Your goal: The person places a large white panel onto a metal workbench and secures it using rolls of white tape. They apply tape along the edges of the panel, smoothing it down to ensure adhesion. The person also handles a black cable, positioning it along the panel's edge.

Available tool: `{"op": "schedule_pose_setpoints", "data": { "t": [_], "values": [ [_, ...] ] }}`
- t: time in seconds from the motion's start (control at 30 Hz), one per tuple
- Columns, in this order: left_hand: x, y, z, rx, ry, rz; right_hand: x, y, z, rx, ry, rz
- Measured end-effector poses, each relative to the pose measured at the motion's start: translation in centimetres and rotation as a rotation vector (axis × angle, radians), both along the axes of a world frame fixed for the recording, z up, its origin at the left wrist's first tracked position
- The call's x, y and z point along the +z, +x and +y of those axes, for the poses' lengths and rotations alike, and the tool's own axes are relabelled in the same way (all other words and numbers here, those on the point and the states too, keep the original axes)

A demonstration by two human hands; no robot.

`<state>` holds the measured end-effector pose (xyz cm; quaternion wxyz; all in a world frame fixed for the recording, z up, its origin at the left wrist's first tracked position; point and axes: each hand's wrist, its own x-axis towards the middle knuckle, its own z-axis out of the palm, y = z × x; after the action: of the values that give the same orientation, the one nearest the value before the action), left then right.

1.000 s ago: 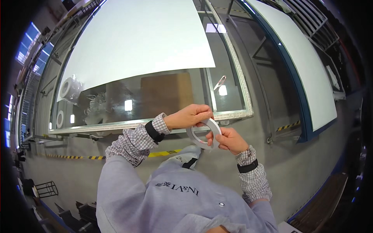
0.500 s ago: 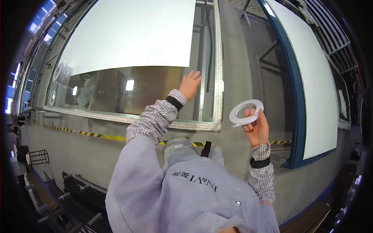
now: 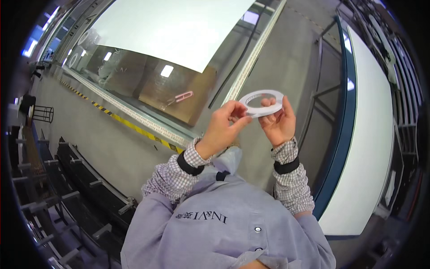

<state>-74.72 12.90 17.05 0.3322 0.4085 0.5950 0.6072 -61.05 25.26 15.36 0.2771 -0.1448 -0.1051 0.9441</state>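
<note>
A white roll of tape [image 3: 247,99] is held up in front of my chest. My right hand [image 3: 280,123] grips its right side, with fingers curled up through the ring. My left hand [image 3: 226,125] is closed at the roll's left edge, thumb and forefinger pinched against the tape; whether a loose end lies between them is too small to tell. On the glass table top [image 3: 134,67] to the left lies a pair of pink-handled thread snips [image 3: 183,96], apart from both hands. A large white sheet [image 3: 170,27] covers the far part of that glass.
The glass table's frame carries a light printed strip [image 3: 257,54]. More rolls in clear wrap [image 3: 89,38] stand at its far left. A blue-edged table with a white panel [image 3: 367,134] stands to my right. Black racks [image 3: 89,179] are behind at left, beside yellow-black floor tape [image 3: 130,125].
My left hand has left the glass table and come over to the roll in my right hand. The snips now show on the glass. My view has turned to the right.
</note>
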Motion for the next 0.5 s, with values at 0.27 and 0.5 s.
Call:
{"op": "schedule_pose_setpoints", "data": {
  "t": [0.27,0.5],
  "values": [
    [-1.7,-2.7,4.9,0.124,-0.005,0.07,0.3,-4.1,6.8,0.276,0.044,-0.04],
    [-0.4,-4.6,6.7,0.293,-0.086,-0.113,0.4,-9.4,10.8,0.43,-0.001,-0.019]
  ]
}}
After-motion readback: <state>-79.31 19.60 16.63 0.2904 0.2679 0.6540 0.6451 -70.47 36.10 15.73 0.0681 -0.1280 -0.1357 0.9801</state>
